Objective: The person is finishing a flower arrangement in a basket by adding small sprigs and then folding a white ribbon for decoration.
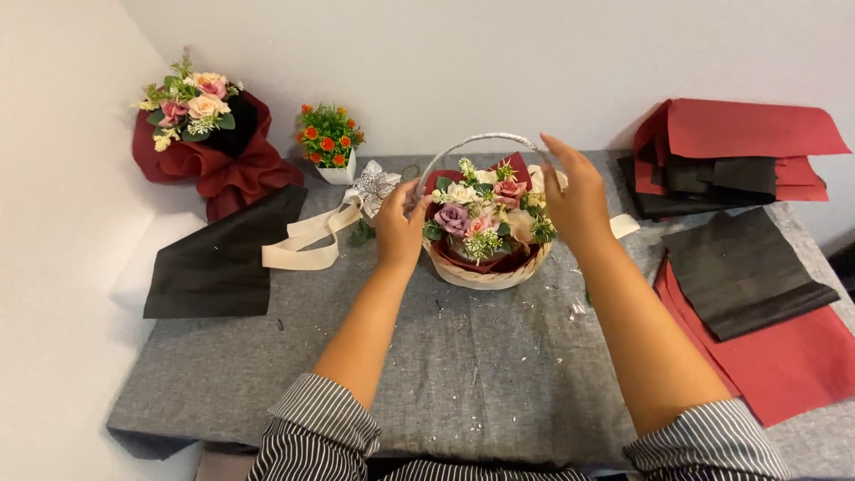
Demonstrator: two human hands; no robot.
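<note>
While flower basket [485,240] sits mid grey surface [481,374], left hand [398,227] touches its rim, grip loosely spread; right hand [577,200] beside silver handle [481,141], grip spread, holding nothing.

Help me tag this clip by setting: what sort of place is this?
Probably a florist's or craft worktable. Both hands, left hand and right hand, are at a flower basket; a wrapped bouquet, ribbon and wrapping paper sheets lie around it.
</note>
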